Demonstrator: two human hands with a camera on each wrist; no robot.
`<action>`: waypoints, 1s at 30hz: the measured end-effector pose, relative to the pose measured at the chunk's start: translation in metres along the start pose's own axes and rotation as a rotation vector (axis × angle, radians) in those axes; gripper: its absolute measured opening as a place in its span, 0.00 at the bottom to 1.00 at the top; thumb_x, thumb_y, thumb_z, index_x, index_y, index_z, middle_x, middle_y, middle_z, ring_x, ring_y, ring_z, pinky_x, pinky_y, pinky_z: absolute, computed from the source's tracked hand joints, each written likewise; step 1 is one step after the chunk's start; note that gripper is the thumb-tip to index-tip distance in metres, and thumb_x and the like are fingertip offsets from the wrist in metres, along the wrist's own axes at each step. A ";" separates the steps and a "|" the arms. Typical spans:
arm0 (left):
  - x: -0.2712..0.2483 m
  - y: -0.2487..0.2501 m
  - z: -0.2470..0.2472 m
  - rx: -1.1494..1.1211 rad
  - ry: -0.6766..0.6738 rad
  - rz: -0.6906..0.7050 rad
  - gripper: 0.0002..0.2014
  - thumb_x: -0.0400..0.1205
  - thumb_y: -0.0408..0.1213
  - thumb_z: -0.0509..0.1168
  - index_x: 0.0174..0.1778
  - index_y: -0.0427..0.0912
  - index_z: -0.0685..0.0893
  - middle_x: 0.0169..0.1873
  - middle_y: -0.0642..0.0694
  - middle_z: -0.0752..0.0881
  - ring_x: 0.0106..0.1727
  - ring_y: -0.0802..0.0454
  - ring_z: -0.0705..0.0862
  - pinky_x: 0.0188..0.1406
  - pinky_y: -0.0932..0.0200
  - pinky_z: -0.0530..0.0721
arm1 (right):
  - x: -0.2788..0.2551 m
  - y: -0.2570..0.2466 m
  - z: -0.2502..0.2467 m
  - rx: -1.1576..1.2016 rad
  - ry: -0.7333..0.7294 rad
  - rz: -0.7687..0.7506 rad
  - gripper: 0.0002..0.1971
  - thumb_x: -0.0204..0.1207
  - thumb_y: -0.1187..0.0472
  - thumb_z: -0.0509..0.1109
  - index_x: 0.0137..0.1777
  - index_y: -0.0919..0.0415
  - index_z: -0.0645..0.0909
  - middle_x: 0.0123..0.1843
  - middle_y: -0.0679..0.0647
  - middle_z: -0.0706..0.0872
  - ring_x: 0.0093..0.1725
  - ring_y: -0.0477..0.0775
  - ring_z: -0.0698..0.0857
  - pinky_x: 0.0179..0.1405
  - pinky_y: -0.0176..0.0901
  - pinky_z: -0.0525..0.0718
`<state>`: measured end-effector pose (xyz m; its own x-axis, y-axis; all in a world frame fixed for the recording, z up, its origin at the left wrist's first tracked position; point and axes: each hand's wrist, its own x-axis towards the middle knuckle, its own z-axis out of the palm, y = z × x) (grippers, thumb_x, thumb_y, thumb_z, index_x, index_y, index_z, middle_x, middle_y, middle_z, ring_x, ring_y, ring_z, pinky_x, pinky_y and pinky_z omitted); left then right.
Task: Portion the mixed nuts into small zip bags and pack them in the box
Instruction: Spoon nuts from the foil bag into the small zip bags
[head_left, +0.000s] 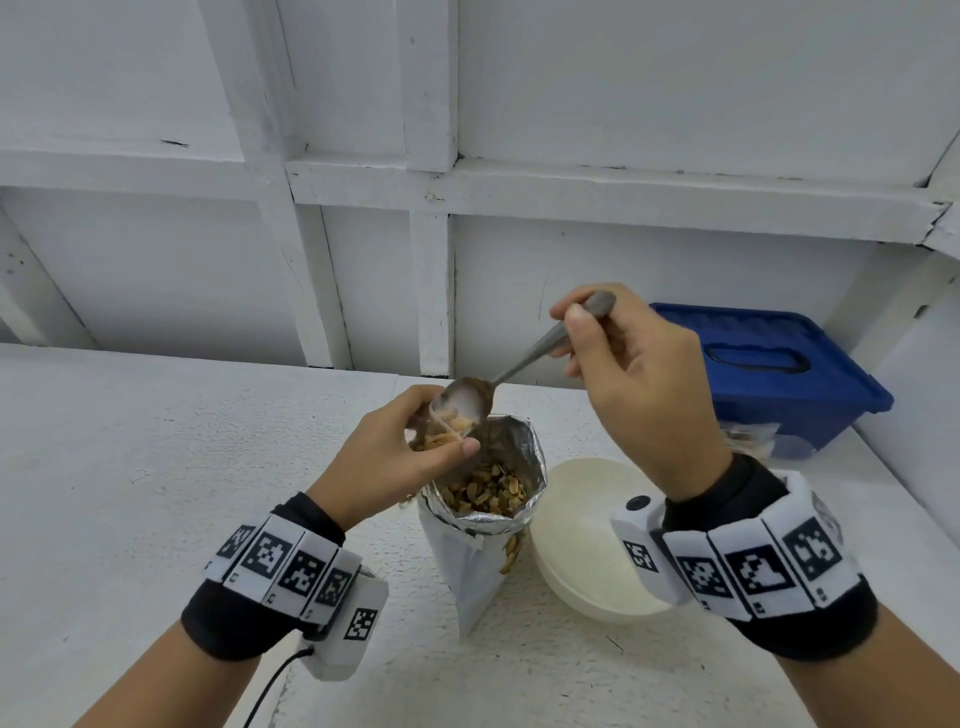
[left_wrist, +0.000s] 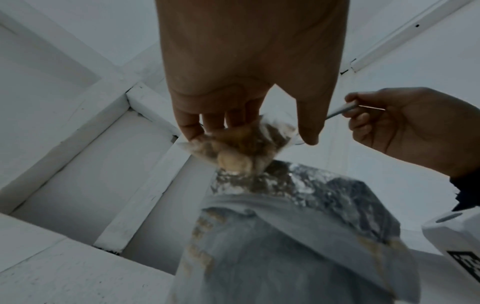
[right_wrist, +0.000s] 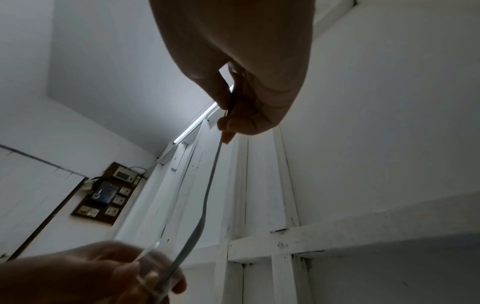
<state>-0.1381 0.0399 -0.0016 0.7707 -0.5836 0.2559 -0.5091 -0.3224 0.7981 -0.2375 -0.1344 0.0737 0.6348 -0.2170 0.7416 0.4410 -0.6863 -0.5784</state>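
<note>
A foil pouch of mixed nuts (head_left: 485, 499) stands open on the white table. Just above its mouth my left hand (head_left: 400, 457) pinches a small clear zip bag (head_left: 441, 436) with some nuts in it; the left wrist view shows that bag (left_wrist: 233, 148) hanging from my fingertips over the pouch (left_wrist: 285, 216). My right hand (head_left: 623, 379) grips the handle of a metal spoon (head_left: 519, 364), whose bowl is tipped at the bag's opening. In the right wrist view the spoon (right_wrist: 207, 195) runs down to the left hand (right_wrist: 91, 273).
A cream bowl (head_left: 587, 545) sits on the table right of the pouch. A blue plastic box (head_left: 769, 369) with its lid on stands at the back right, with a clear bag (head_left: 753, 436) in front of it. White panelled wall behind.
</note>
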 end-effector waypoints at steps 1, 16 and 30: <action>-0.001 -0.002 -0.001 -0.023 0.025 -0.014 0.21 0.66 0.57 0.71 0.52 0.55 0.77 0.42 0.59 0.84 0.44 0.69 0.80 0.37 0.75 0.76 | 0.001 -0.001 -0.003 0.011 0.021 -0.010 0.08 0.80 0.58 0.58 0.49 0.58 0.79 0.35 0.42 0.83 0.34 0.37 0.84 0.32 0.32 0.83; -0.003 -0.017 -0.010 0.045 -0.003 -0.076 0.22 0.70 0.57 0.70 0.56 0.55 0.77 0.42 0.61 0.85 0.46 0.62 0.83 0.38 0.74 0.75 | -0.066 0.044 0.027 -0.184 -0.313 0.038 0.14 0.79 0.57 0.58 0.52 0.61 0.84 0.37 0.48 0.86 0.37 0.34 0.78 0.36 0.15 0.71; -0.003 -0.021 -0.011 0.063 -0.024 -0.062 0.27 0.64 0.64 0.65 0.58 0.58 0.76 0.47 0.58 0.84 0.49 0.63 0.82 0.41 0.72 0.76 | -0.070 0.043 0.025 0.057 -0.080 0.565 0.12 0.81 0.65 0.60 0.40 0.51 0.80 0.32 0.51 0.87 0.27 0.41 0.82 0.29 0.27 0.78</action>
<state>-0.1253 0.0562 -0.0134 0.7924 -0.5784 0.1938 -0.4848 -0.4042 0.7756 -0.2469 -0.1314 -0.0116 0.8268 -0.4845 0.2857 0.0520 -0.4398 -0.8966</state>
